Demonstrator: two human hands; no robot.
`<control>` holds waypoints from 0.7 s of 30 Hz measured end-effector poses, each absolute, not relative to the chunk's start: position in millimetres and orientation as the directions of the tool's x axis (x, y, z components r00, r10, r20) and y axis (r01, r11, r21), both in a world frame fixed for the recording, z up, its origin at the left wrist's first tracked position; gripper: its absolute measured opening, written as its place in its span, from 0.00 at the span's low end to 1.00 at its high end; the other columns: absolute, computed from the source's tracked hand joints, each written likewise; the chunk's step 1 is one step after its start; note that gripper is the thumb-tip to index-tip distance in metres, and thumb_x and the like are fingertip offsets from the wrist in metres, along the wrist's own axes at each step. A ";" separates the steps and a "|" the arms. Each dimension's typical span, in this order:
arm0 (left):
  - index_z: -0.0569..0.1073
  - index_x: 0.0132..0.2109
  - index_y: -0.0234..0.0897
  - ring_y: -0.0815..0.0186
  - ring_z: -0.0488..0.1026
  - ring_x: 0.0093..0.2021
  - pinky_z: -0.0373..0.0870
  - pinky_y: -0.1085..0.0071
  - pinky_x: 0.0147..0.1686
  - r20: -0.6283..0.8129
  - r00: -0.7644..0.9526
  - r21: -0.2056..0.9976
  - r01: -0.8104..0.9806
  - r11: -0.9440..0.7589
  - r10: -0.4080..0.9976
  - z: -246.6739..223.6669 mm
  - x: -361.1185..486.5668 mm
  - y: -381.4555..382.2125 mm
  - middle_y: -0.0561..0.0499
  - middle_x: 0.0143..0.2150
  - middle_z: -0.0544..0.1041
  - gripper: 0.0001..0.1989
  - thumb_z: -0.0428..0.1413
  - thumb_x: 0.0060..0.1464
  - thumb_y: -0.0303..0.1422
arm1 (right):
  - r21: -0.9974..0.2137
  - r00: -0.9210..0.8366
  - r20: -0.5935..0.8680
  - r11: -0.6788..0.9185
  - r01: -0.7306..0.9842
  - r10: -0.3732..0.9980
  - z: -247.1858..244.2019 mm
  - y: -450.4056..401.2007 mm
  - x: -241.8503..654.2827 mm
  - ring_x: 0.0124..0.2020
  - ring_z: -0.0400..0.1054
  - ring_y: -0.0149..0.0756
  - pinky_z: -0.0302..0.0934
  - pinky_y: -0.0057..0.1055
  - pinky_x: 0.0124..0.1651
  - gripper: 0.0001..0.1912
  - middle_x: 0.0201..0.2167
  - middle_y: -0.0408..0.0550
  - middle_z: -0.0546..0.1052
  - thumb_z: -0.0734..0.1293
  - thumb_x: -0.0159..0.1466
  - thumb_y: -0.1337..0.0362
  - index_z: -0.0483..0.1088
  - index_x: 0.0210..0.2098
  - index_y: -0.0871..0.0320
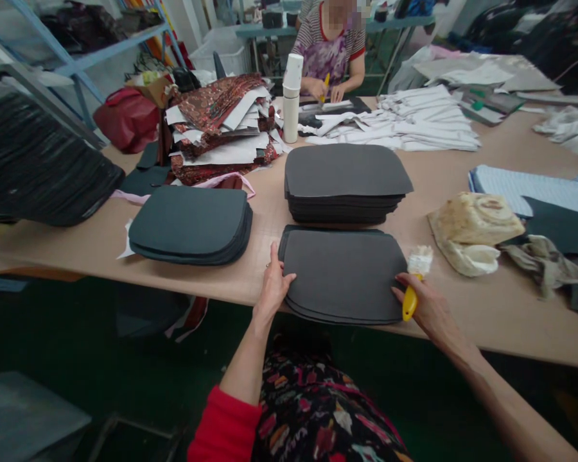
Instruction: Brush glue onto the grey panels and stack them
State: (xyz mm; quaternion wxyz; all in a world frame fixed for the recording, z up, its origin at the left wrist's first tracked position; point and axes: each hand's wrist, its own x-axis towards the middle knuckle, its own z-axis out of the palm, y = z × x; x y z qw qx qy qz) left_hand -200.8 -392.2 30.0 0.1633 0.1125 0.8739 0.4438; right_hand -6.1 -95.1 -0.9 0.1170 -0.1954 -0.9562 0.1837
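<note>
A low stack of dark grey rounded panels (344,273) lies at the table's front edge, directly before me. My left hand (273,281) is at the stack's left edge, thumb over the top panel and index finger stretched out. At the right edge, my right hand (426,301) holds a brush with a yellow handle (409,303) and pale bristles (420,260), its fingertips touching the panels. Just behind stands a taller stack of similar dark panels (347,172). To the left sits another stack of dark green-grey panels (190,221).
A pale, crusted container (479,221) and a crumpled rag (549,263) lie at the right. A white bottle (291,99), patterned material (216,109) and white strips (414,119) are farther back. Across the table (264,269), a person (332,58) handles a yellow tool.
</note>
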 end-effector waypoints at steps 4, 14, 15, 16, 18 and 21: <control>0.37 0.66 0.41 0.66 0.68 0.37 0.67 0.65 0.42 -0.178 -0.917 0.804 0.073 0.590 0.356 29.5 -200.1 -393.1 0.52 0.38 0.67 0.50 0.60 0.44 0.24 | -0.373 -0.899 0.158 0.868 0.328 0.408 1.8 -96.4 -5.5 0.34 0.69 0.42 0.64 0.36 0.36 0.30 0.36 0.56 0.72 0.53 0.63 0.41 0.68 0.45 0.60; 0.34 0.66 0.39 0.59 0.68 0.47 0.67 0.61 0.47 -0.099 -0.896 0.719 0.236 0.653 0.433 34.5 -194.3 -390.2 0.43 0.48 0.69 0.49 0.57 0.47 0.23 | -0.383 -0.901 0.158 0.866 0.321 0.404 -1.8 -94.3 -5.1 0.35 0.69 0.43 0.64 0.37 0.37 0.29 0.37 0.56 0.72 0.54 0.63 0.43 0.68 0.45 0.60; 0.34 0.66 0.39 0.58 0.67 0.50 0.66 0.59 0.49 -0.084 -0.894 0.701 0.261 0.664 0.440 36.9 -193.5 -389.2 0.41 0.51 0.67 0.48 0.56 0.47 0.22 | -0.384 -0.901 0.156 0.865 0.322 0.405 -2.4 -93.9 -5.0 0.35 0.69 0.43 0.64 0.37 0.37 0.29 0.37 0.56 0.72 0.54 0.63 0.43 0.68 0.46 0.60; 0.36 0.66 0.39 0.57 0.65 0.52 0.64 0.58 0.51 -0.067 -0.892 0.680 0.287 0.675 0.446 39.7 -192.6 -387.9 0.39 0.55 0.64 0.47 0.56 0.47 0.22 | -0.385 -0.899 0.156 0.864 0.326 0.409 -2.9 -93.7 -5.1 0.35 0.69 0.43 0.64 0.37 0.37 0.28 0.36 0.56 0.71 0.54 0.63 0.44 0.68 0.46 0.60; 0.41 0.66 0.39 0.52 0.59 0.58 0.60 0.53 0.54 -0.035 -0.889 0.631 0.335 0.699 0.458 45.7 -190.7 -385.1 0.37 0.61 0.57 0.44 0.55 0.47 0.21 | -0.385 -0.896 0.165 0.863 0.326 0.413 -3.4 -94.2 -5.9 0.34 0.69 0.43 0.64 0.37 0.37 0.27 0.36 0.56 0.71 0.55 0.63 0.45 0.68 0.46 0.61; 0.58 0.61 0.41 0.46 0.54 0.60 0.57 0.47 0.54 -0.002 -0.869 0.574 0.405 0.712 0.496 52.1 -187.5 -383.5 0.39 0.64 0.54 0.33 0.52 0.47 0.19 | -0.399 -0.899 0.205 0.872 0.285 0.387 -2.1 -99.6 -8.9 0.34 0.68 0.43 0.65 0.38 0.37 0.23 0.36 0.56 0.71 0.55 0.65 0.50 0.68 0.46 0.61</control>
